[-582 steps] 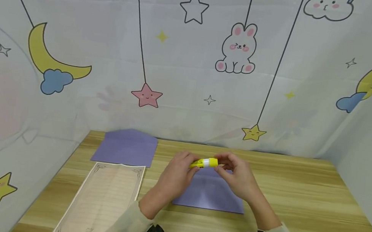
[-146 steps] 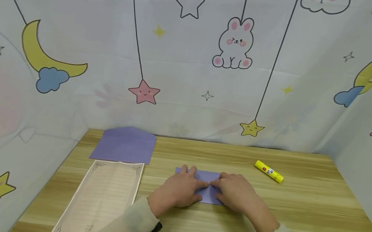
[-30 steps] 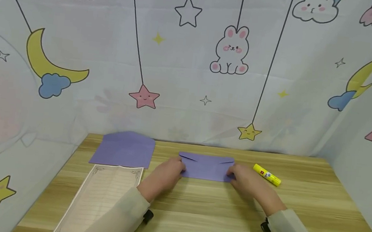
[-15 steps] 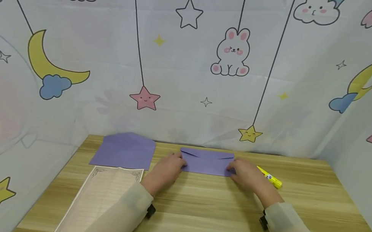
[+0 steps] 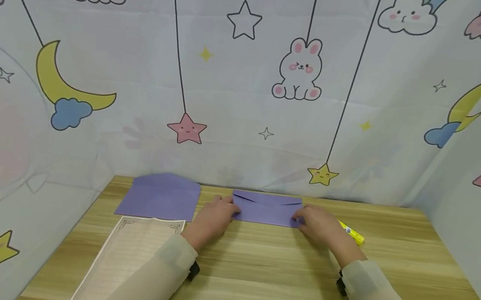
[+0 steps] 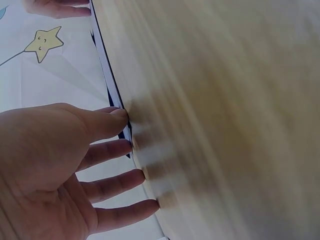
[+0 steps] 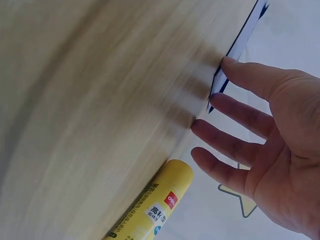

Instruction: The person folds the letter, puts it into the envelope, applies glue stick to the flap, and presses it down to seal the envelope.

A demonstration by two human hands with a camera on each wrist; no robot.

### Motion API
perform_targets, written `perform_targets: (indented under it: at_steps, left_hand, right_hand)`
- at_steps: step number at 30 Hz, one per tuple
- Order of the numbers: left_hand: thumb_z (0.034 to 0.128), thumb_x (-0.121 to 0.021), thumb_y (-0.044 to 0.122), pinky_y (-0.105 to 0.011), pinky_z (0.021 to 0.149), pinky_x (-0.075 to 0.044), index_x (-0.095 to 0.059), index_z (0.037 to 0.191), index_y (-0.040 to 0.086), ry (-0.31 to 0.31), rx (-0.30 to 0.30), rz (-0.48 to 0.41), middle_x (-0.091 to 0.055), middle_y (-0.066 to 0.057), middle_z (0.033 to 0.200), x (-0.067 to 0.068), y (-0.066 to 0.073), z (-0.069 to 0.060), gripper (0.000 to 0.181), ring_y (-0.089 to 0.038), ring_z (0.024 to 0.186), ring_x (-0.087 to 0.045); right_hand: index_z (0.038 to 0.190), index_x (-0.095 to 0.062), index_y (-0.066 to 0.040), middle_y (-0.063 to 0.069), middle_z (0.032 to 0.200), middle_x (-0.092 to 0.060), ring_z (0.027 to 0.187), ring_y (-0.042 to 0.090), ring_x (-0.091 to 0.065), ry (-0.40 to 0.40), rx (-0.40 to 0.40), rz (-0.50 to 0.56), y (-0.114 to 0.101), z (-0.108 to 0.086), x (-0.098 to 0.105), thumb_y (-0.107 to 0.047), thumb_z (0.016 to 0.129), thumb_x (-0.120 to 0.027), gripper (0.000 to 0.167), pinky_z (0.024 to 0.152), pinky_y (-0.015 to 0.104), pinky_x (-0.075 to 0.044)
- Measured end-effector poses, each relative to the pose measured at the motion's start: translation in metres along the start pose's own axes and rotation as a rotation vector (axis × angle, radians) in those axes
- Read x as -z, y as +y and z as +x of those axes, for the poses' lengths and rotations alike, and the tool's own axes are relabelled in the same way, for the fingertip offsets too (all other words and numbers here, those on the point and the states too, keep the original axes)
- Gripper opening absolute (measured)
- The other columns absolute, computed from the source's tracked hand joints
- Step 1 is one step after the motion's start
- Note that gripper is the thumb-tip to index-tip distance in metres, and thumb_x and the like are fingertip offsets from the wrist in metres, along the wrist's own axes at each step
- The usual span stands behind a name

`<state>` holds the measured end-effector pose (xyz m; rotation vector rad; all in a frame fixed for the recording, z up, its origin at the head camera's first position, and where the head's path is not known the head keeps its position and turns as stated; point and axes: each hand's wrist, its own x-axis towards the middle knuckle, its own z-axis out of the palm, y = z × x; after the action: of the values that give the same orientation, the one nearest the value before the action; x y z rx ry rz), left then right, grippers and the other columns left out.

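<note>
A folded purple envelope point(image 5: 266, 210) lies flat near the back edge of the table, its upper flap slightly lifted at both ends. My left hand point(image 5: 215, 219) touches its left end. My right hand point(image 5: 318, 225) touches its right end. In the left wrist view the thumb and index fingertip meet the envelope's thin edge point(image 6: 107, 70), and the other fingers point(image 6: 117, 185) are spread against the table. The right wrist view shows likewise extended fingers point(image 7: 225, 137) at the opposite corner. A yellow glue stick point(image 7: 155, 205) lies beside the right hand, partly hidden by it in the head view.
Another purple envelope point(image 5: 161, 198) with its pointed flap raised lies at the back left. In front of it is a lined, ornate-bordered sheet of paper point(image 5: 135, 252), partly under the left sleeve. A printed cloth point(image 5: 238, 95) hangs right behind the wooden table point(image 5: 261, 281).
Earlier my hands held the glue stick, which was later laid on the table at the right. Both hands then pressed the purple envelope's fold; since then it has slid toward the back edge.
</note>
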<state>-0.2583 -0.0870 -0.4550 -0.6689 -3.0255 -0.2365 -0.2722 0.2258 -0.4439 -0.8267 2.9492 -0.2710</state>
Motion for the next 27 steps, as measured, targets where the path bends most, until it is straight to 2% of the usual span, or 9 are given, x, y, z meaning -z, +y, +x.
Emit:
perform_targets:
  at_steps: [9, 15, 21, 24, 27]
  left_hand:
    - [0.1060, -0.067, 0.014, -0.053, 0.090, -0.058, -0.076, 0.132, 0.017, -0.002, 0.011, -0.004, -0.065, -0.007, 0.130, -0.003, -0.001, 0.000, 0.027, -0.031, 0.114, -0.060]
    - [0.1027, -0.072, 0.016, -0.055, 0.089, -0.058, -0.074, 0.132, 0.016, 0.042, 0.005, -0.017, -0.064, -0.010, 0.128, 0.003, -0.002, -0.008, 0.029, -0.034, 0.115, -0.059]
    - [0.1033, -0.072, 0.027, -0.061, 0.100, -0.052, -0.064, 0.147, 0.017, 0.040, 0.062, -0.082, -0.058, -0.012, 0.146, 0.014, -0.012, -0.024, 0.046, -0.039, 0.133, -0.052]
    - [0.1025, -0.074, 0.032, -0.064, 0.105, -0.048, -0.060, 0.150, 0.014, 0.060, 0.090, -0.114, -0.054, -0.016, 0.152, 0.022, -0.019, -0.037, 0.053, -0.043, 0.139, -0.048]
    - [0.1012, -0.076, 0.034, -0.067, 0.103, -0.048, -0.057, 0.152, 0.011, 0.094, 0.122, -0.131, -0.052, -0.019, 0.153, 0.032, -0.026, -0.052, 0.059, -0.046, 0.141, -0.046]
  right_hand:
    - [0.131, -0.074, -0.009, 0.015, 0.130, -0.070, 0.124, 0.038, -0.064, 0.006, -0.025, -0.001, -0.002, 0.000, 0.000, -0.006, 0.100, -0.073, 0.031, 0.104, 0.055, -0.052]
    - [0.139, -0.069, -0.007, 0.022, 0.139, -0.064, 0.129, 0.043, -0.060, 0.036, -0.024, -0.008, -0.007, -0.007, 0.003, -0.009, 0.099, -0.074, 0.041, 0.107, 0.059, -0.049]
    - [0.146, -0.062, -0.004, 0.024, 0.144, -0.061, 0.133, 0.046, -0.057, 0.075, -0.054, 0.040, -0.018, -0.019, 0.010, -0.016, 0.099, -0.077, 0.051, 0.109, 0.062, -0.046]
    - [0.150, -0.059, -0.005, 0.024, 0.146, -0.059, 0.133, 0.046, -0.056, 0.087, -0.084, 0.061, -0.023, -0.028, 0.014, -0.021, 0.100, -0.077, 0.055, 0.108, 0.062, -0.047]
    - [0.152, -0.057, -0.007, 0.023, 0.148, -0.057, 0.135, 0.046, -0.055, 0.109, -0.102, 0.094, -0.026, -0.039, 0.017, -0.025, 0.101, -0.075, 0.057, 0.107, 0.063, -0.047]
